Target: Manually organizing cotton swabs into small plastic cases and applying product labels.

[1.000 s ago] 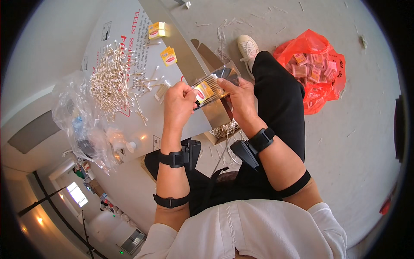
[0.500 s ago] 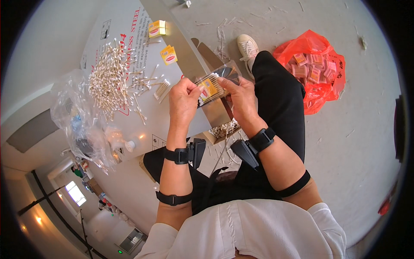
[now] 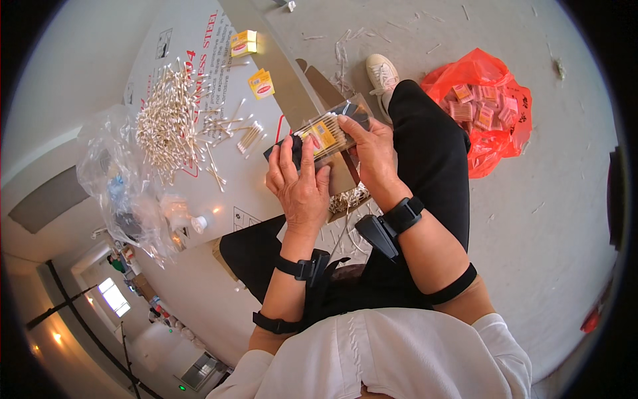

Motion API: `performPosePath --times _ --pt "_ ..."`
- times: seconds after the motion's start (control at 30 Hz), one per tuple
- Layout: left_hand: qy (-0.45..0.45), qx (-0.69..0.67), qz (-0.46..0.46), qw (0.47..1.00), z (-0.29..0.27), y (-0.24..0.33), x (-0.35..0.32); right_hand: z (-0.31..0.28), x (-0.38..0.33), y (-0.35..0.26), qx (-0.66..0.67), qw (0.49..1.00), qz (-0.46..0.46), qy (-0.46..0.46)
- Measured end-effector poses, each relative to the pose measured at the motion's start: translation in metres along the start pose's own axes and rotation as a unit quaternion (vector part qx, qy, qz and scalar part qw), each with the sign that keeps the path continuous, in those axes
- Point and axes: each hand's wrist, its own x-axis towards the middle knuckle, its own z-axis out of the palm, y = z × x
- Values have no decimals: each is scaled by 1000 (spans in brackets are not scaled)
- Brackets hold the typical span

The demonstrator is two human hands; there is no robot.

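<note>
My left hand (image 3: pixel 300 189) has shifted from pinching the pack's left end to lying spread along it, while my right hand (image 3: pixel 375 156) stays at the right end. Between them, at the centre of the frame, I have a flat clear plastic pack (image 3: pixel 339 136), tilted up to the right, with pale wooden cotton swabs lined up under a yellow paper card with a red oval (image 3: pixel 318 135). My right thumb and fingers are closed on it. My left fingers are loosely extended, their tips over the dark left end, covering part of it; I can't tell how firmly they press.

The pack and my hands hide part of the brown cardboard box (image 3: pixel 340 207) below, where more swabs show. At upper left, a big heap of loose white-tipped swabs (image 3: pixel 166 126) lies beside a crumpled clear plastic bag (image 3: pixel 113 176). Small yellow cards (image 3: pixel 261 84) sit near the table edge. At upper right, a red plastic bag (image 3: pixel 482 66) holds pink-looking packs (image 3: pixel 488 110).
</note>
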Motion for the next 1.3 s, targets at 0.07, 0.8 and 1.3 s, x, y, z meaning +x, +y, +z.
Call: performPosePath --times 0.07,0.8,1.3 --pt "-15 10 6 1000 2 -1 -1 1 -1 -1 -9 1000 -3 1" --pt "-46 8 -59 997 18 -12 2 4 0 2 22 1000 -10 -7" --pt "-62 -31 -83 994 17 7 -20 -5 -7 4 -20 1000 20 5"
